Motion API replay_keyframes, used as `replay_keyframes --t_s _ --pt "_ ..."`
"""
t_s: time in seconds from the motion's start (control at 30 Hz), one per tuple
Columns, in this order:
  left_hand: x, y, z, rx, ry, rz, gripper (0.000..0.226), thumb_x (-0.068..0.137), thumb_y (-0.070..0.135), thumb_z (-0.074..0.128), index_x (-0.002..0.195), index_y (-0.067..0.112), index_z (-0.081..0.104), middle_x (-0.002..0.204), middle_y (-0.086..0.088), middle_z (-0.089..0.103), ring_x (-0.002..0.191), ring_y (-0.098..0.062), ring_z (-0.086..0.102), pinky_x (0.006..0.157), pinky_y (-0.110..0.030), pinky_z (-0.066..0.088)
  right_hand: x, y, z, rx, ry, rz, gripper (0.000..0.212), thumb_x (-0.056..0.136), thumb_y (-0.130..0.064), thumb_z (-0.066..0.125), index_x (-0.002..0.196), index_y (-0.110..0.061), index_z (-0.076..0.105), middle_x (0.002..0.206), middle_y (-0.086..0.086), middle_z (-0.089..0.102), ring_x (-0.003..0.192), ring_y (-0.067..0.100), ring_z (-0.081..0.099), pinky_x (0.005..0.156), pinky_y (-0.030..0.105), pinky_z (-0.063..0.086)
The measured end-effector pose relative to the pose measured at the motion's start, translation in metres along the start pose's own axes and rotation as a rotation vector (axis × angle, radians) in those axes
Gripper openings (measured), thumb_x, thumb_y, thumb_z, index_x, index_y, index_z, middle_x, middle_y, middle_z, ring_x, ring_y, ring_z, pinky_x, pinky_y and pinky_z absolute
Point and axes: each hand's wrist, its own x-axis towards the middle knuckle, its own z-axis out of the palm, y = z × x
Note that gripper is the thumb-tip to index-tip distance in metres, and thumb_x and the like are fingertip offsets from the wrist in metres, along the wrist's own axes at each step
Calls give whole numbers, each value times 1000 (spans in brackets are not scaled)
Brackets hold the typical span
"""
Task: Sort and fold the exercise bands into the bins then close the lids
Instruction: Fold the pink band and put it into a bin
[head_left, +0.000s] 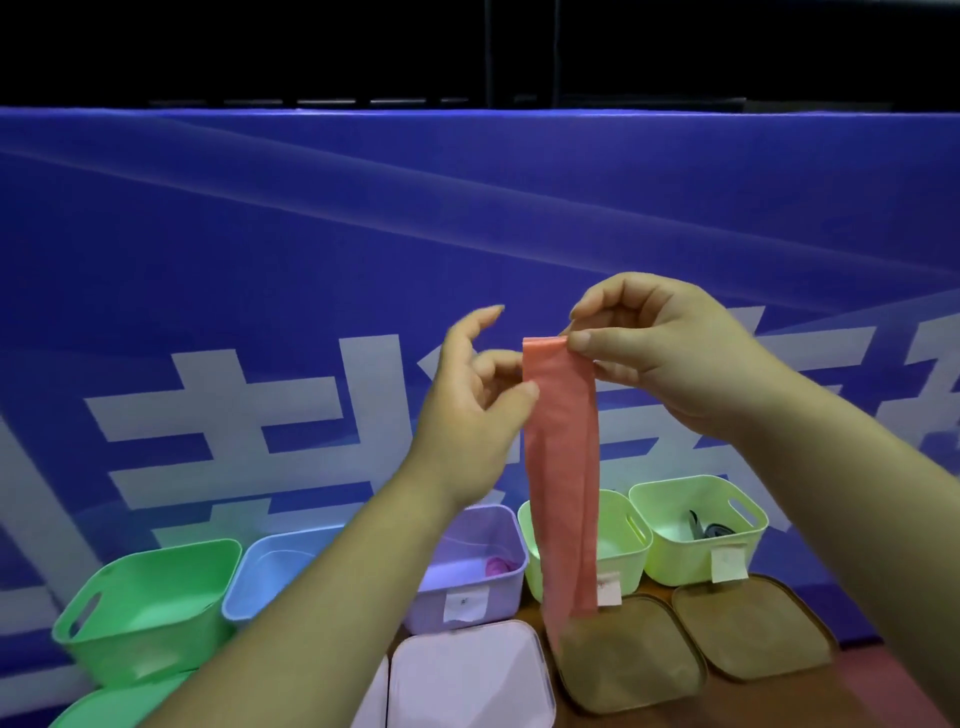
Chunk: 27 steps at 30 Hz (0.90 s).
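Your right hand (670, 358) pinches the pink band (563, 467) at its 12 o'clock end, and the band hangs before the bins (698, 491). Your left hand (467, 410), at its 9 o'clock, has fingers loosely apart. Catch the bottom end and match the edges squarely.

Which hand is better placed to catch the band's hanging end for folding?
Left, probably. The left hand is open beside the band, while the right hand pinches its top end.
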Motion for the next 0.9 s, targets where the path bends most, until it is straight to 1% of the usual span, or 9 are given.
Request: replay_keyframes --t_s 0.1,0.17,0.27,0.37,0.47,0.63,0.7,0.8,0.9 --pt "2 15 -13 55 20 65 60 93 5 63 141 33 40 81 3 70 89 -16 68 94 -37 56 0 4 10 20 19 9 18 85 6 68 88 -11 66 78 4 71 76 14 68 73 28 60" --pt "0 17 -22 98 6 86 57 92 6 65 135 37 46 77 0 68 84 -17 67 89 -34 57 0 7 17 34 48 24 18 84 7 68 88 -10 67 80 7 71 77 18 68 74 32 60" --pt "-2 17 -34 168 -46 108 41 93 7 65 118 39 63 84 -7 69 82 -24 67 79 -33 57 -1 13 26 -37 118 28 18 82 3 72 91 -12 68 91 5 75 80 20 67 78 37 57" --pt "-6 17 -43 204 -57 99 29 93 4 66 102 31 75 94 5 77 92 -11 72 83 -24 56 -4 16 35 -147 151 -11 17 80 -3 76 91 -14 68 93 1 75 75 14 65 66 28 53" --pt "-11 18 -50 211 -81 48 28 91 6 68 95 33 76 93 15 77 93 -3 72 83 -19 55 -6 20 43 -190 137 -38 14 82 -3 75 91 -11 70 85 4 75 73 23 66 65 32 55" --pt "-14 8 -68 227 -83 -32 28 86 1 73 101 25 76 92 11 78 89 -5 74 79 -19 57 -9 25 51 -261 -12 -44 19 80 -5 78 95 -14 72 88 -1 76 84 12 73 77 22 59" --pt "-14 4 -74 243 -68 -44 27 85 2 75 101 24 76 93 9 78 90 -7 74 81 -22 58 -10 30 55 -297 -73 -22 27 76 -4 81 98 -16 71 92 -1 76 87 12 73 81 28 60" --pt "-16 -3 -82 263 -65 -83 28 85 4 76 104 23 75 95 6 78 92 -8 73 84 -25 58 -10 42 63 -359 -65 -16 27 75 -5 82 96 -17 71 91 0 75 85 18 73 81 38 61" --pt "-21 -13 -89 308 -71 -119 31 85 6 76 113 20 74 96 3 77 93 -10 73 89 -34 59 -12 51 71 -372 -89 2 22 78 -8 81 95 -18 71 89 -1 75 85 14 73 83 37 60"
